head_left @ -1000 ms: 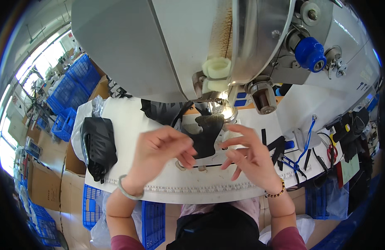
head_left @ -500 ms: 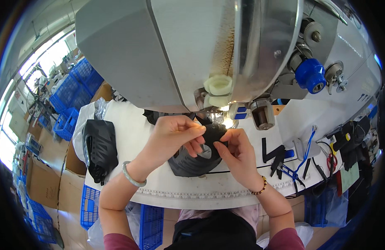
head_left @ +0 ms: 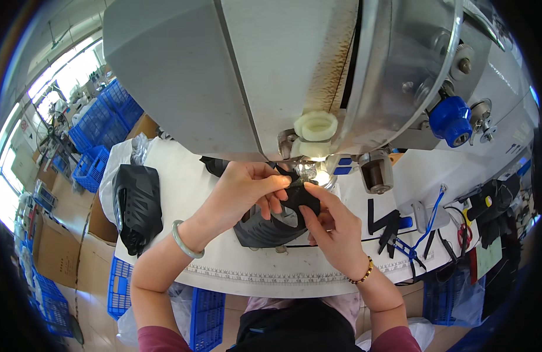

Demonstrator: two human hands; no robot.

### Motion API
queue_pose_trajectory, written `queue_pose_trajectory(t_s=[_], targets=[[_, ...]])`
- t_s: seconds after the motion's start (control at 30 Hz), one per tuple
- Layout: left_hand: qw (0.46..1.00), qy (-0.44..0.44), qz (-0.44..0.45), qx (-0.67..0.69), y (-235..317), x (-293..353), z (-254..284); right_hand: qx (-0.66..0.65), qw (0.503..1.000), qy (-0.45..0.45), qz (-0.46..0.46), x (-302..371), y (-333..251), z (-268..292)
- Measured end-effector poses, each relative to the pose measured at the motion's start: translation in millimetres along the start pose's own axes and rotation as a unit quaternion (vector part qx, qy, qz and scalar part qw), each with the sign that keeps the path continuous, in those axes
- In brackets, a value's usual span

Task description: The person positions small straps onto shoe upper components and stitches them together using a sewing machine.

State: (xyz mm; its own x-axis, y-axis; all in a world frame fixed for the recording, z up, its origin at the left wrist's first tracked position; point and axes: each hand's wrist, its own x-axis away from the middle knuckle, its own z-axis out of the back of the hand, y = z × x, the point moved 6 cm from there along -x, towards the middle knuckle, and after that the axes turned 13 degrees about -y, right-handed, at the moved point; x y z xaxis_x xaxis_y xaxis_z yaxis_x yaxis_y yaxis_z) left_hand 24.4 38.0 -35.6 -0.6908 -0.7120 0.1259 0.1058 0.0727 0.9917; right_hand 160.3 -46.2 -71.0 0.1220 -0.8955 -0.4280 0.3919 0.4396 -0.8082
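A black piece that looks like a shoe upper (head_left: 260,232) lies on the white table below the head of a sewing machine (head_left: 177,76). My left hand (head_left: 244,190) pinches the edge of its black fabric (head_left: 295,195) between thumb and forefinger, the other fingers loosely curled. Close beside it, my right hand (head_left: 336,222) grips the same fabric, thumb below and forefinger above. Just beyond my fingertips the lit needle area (head_left: 309,170) shows only in part. My left hand and the machine head hide some of the black material.
A stack of black uppers (head_left: 137,205) rests at the table's left edge. To the right lie black strips (head_left: 385,226), blue-handled snips (head_left: 404,249) and red-handled scissors (head_left: 465,233). A ruler tape (head_left: 282,277) follows the front edge. Blue crates (head_left: 207,320) stand below.
My right forefinger has come nearer to my left fingertips, and the black fabric between them has been turned slightly. The whole view has shifted a little.
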Motion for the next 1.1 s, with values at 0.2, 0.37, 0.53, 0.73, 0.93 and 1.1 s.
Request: queue_pose_trajectory(t_s=[0.2,0.37,0.53,0.73,0.93,1.1], targets=[[0.99,-0.034,0.026,-0.136,9.0,-3.5,2.2,0.006,1.0,0.017,-0.017,-0.3,1.4,-1.3],[0.98,-0.069,-0.009,-0.188,20.8,-6.7,0.5,0.007,1.0,0.022,-0.015,-2.2,-0.1,-0.2],[0.982,-0.095,0.0,-0.165,15.2,-10.5,4.0,0.011,0.999,0.032,-0.003,-0.8,0.4,-1.4],[0.986,-0.105,0.01,-0.13,6.1,-18.0,6.6,0.044,0.998,0.037,0.013,1.5,-2.6,-0.1],[0.988,-0.127,0.022,-0.082,4.9,-21.9,6.8,0.084,0.995,0.038,0.036,-2.6,-10.6,0.6],[0.988,-0.128,0.044,-0.074,1.5,-22.9,8.7,0.108,0.991,0.048,0.056,-1.8,-10.2,0.8]])
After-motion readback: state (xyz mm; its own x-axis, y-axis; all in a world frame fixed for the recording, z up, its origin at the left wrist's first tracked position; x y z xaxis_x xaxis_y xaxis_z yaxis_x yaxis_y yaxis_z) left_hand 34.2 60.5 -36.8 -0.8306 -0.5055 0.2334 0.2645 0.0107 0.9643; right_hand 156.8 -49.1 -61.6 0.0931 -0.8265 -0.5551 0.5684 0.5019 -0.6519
